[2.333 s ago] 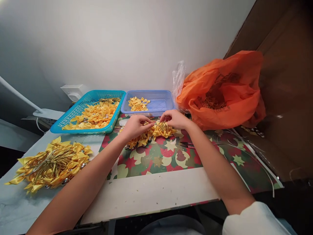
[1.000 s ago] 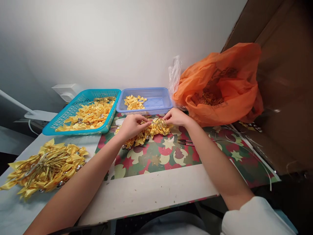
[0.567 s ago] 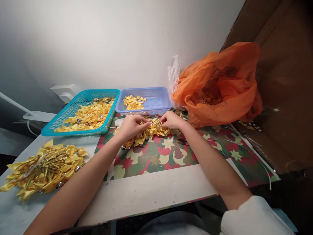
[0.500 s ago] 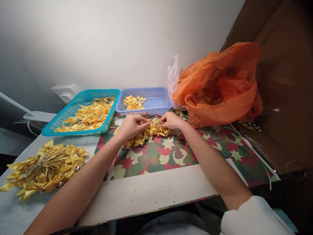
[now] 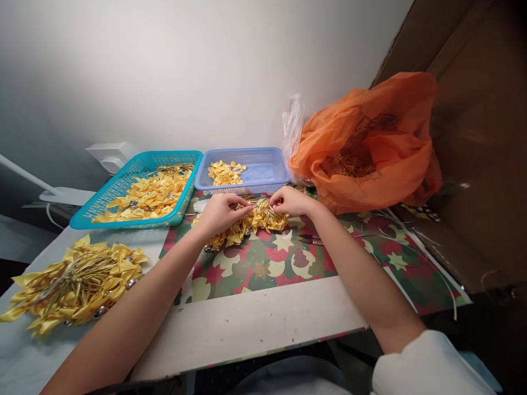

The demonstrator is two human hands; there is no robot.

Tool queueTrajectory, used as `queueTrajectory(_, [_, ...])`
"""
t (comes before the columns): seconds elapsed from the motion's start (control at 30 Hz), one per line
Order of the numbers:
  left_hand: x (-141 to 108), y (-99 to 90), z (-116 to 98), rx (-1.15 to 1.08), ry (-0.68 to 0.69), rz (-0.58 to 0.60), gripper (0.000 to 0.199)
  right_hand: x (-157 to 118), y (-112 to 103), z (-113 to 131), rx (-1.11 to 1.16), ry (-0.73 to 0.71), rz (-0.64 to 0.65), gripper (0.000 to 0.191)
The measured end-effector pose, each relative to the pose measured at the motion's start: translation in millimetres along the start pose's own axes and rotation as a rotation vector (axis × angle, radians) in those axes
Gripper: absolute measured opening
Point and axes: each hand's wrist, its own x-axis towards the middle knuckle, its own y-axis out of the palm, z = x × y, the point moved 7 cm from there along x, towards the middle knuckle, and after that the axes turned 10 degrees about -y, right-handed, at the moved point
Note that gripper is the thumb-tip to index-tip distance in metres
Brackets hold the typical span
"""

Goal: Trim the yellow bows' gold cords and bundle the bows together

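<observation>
Yellow ribbon bows [image 5: 234,235] with gold stems and small silver bells lie in a heap on the patterned paper [image 5: 263,269]. Over the heap's left part, my left hand [image 5: 222,213] is closed, thumb and fingertips pinched together; what lies between them is too small to make out. My right hand [image 5: 290,201] is closed at the heap's right end, its fingertips on the gold stems [image 5: 269,211] of a bunch of bows. A dark-bladed tool [image 5: 310,240], perhaps scissors or snips, lies partly beside my right forearm.
A teal basket [image 5: 177,220] of bows stands back left, beside a blue basket [image 5: 269,173] with fewer bows. A large bow bundle [image 5: 82,280] lies front left. An orange plastic bag [image 5: 387,186] stands back right, before a cardboard box [image 5: 473,164]. Thin white strips [image 5: 411,238] lie right.
My right hand has shifted very slightly up and to the right at the stems. My left hand stays in nearly the same place.
</observation>
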Motion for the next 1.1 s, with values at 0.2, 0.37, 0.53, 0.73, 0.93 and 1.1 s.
queueTrajectory(0.2, [0, 1.5, -1, 0.036, 0.023, 0.021, 0.029, 4, 5, -4, -0.043, 0.006, -0.045, 0.012])
queueTrajectory(0.37, [1, 2.8, -1, 0.064, 0.035, 0.028, 0.024, 6, 11, 2, -0.123, 0.021, -0.067, 0.013])
queueTrajectory(0.53, [1, 2.3, -2, 0.067, 0.042, 0.014, 0.022, 5, 10, 9, -0.184, 0.028, -0.092, 0.015])
queueTrajectory(0.73, [-1, -4.7, -6, 0.042, 0.074, -0.047, 0.029, 1, -3, 14, -0.142, -0.01, -0.067, 0.014])
queueTrajectory(0.93, [2, -16.3, -7, -0.136, 0.082, -0.127, 0.04, -10, -22, 23, -0.115, 0.012, -0.049, 0.008])
queueTrajectory(1.1, [4, -20.8, -3, -0.291, 0.011, -0.089, 0.037, -17, -32, 24, -0.132, 0.072, -0.058, 0.009])
